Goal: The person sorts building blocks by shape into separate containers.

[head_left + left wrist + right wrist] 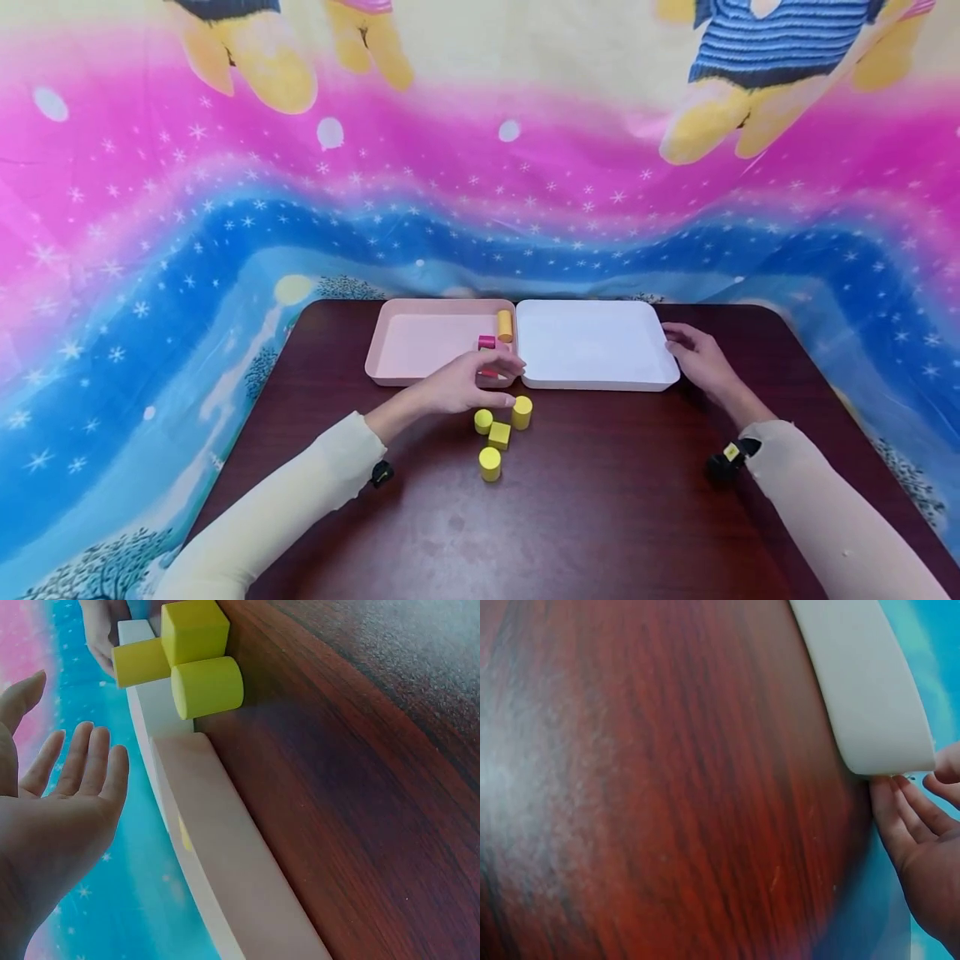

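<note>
My left hand hovers over the front right corner of the pink tray, its fingers extended and holding nothing. Under and beyond its fingers lie a red cylinder and an orange cylinder; other pieces there are partly hidden. Just in front of the trays stand several yellow blocks: a cube, a tall cylinder by my left thumb and a front cylinder. My right hand is at the right end of the white tray, and in the right wrist view its straight fingers touch the tray's end wall.
Both trays stand side by side along the far part of the dark wooden table. Behind the table hangs a printed cloth with snowflakes.
</note>
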`<state>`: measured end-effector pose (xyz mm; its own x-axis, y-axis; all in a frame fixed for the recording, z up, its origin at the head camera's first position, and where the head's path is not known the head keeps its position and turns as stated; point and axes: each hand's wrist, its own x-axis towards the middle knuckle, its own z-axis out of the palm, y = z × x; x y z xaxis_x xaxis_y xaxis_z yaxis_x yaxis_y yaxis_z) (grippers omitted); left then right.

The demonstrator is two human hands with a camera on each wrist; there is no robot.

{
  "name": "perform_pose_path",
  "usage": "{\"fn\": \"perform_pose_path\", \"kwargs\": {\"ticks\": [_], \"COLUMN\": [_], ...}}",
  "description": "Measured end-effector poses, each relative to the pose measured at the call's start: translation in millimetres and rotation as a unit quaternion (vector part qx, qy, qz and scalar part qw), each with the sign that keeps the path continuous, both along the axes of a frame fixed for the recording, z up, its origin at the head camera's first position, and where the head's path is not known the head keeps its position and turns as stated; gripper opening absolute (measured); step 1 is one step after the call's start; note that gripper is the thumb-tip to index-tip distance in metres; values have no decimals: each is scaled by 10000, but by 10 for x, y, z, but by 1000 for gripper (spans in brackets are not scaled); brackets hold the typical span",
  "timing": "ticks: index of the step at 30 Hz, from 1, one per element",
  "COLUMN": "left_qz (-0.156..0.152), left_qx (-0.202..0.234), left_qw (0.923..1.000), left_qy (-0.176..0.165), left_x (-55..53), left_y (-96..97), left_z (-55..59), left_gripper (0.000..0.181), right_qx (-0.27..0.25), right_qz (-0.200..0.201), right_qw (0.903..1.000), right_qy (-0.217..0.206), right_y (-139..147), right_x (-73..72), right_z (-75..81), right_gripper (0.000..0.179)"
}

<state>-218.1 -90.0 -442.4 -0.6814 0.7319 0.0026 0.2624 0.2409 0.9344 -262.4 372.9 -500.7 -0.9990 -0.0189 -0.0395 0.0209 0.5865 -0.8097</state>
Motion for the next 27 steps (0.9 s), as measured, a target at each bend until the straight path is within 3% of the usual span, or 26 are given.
{"fn": "perform_pose_path", "kwargs": {"ticks": [12, 27], "left_qz": [-52, -41], "left_qx": [-520, -724], "left_qw": [9981, 9964], "left_qy": [311, 448], "left_x": [16, 52], "left_y": [41, 120], "left_z": [-157, -170], "left_gripper": [52, 48], "right_qx": [11, -43], "right_qz": [-115, -251], "right_qw": [9998, 9994], "right_qy": [-179, -215], "right_y": [-27, -9], "right_x": [6, 36], "right_z": [-59, -41], "right_gripper": [55, 57]}}
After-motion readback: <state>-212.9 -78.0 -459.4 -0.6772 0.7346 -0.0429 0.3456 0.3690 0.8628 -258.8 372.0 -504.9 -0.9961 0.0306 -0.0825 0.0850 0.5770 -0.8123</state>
